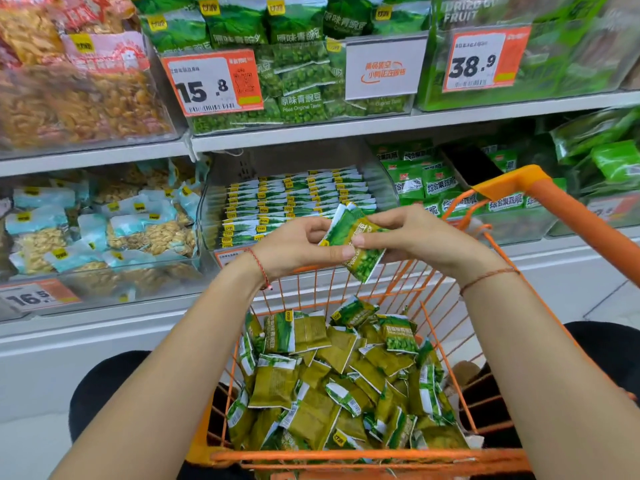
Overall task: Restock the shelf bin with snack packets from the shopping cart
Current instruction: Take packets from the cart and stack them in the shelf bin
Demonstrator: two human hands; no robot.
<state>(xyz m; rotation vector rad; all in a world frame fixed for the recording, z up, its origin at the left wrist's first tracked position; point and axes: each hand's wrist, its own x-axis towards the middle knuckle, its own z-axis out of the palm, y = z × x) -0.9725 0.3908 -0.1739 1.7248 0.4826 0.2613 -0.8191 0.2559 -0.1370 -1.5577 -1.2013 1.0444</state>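
Holding a small stack of green foil snack packets (353, 242) between both hands, above the far rim of the orange wire shopping cart (374, 455) and just in front of the clear plastic shelf bin (381, 181). Left hand (298, 247) curled round the stack's left edge, thumb lying across the near face, fingers tucked behind. Right hand (412, 237) pinching the same stack from the right, thumb on top, fingers underneath. Stack tilted, top end pointing far and left, bottom end hanging toward the cart. Thin red cord bracelet (259, 266) on the left wrist, thin brown cord bracelet (488, 277) on the right wrist. Inside the bin, neat upright rows of matching green and white packets (294, 202), filling the far and middle part. In the cart below, a loose heap of olive and green packets (339, 379), lying at all angles, some face up, some back up. Orange and white price tag reading 15.8 (213, 83) on the upper shelf, far left of centre; another reading 38.9 (481, 62) far right
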